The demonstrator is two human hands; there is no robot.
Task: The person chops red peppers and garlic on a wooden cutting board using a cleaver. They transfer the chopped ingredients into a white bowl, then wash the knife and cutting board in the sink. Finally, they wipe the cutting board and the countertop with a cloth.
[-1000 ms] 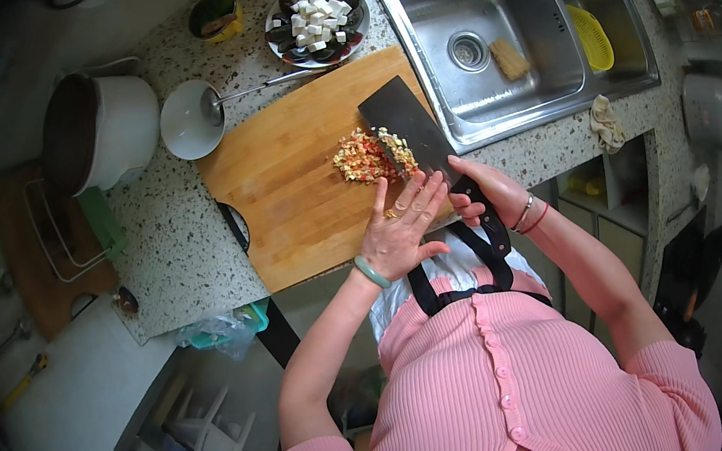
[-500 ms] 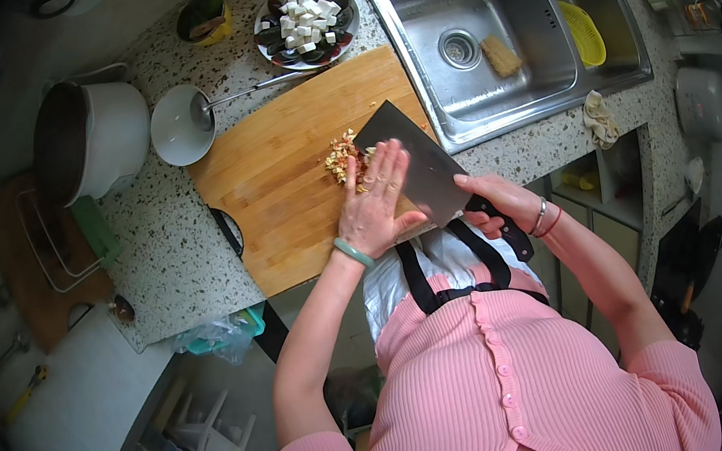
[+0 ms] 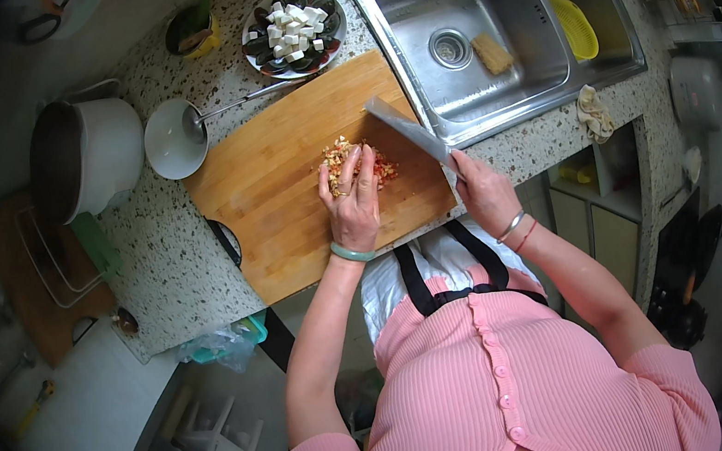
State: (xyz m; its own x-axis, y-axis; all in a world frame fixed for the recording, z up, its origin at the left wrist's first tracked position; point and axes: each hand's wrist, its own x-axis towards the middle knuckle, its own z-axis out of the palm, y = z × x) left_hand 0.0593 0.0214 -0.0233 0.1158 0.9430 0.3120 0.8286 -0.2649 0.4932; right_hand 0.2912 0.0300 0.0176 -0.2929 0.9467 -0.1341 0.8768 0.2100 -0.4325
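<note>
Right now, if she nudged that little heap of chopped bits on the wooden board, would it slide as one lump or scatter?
Probably scatter: the chopped heap is loose small pieces, some already strewn about it on the cutting board. It looks light, so her left hand, fingers resting on it, likely gathers it easily. The bits may be moist and cling slightly, though that is hard to tell.

Chopped pile (image 3: pixel 357 165) under left-hand fingers on board; cleaver (image 3: pixel 411 136) tilted up, right.

Home kitchen: steel sink (image 3: pixel 481 30), speckled counter (image 3: pixel 166 264), chopping board (image 3: pixel 278 172).
</note>
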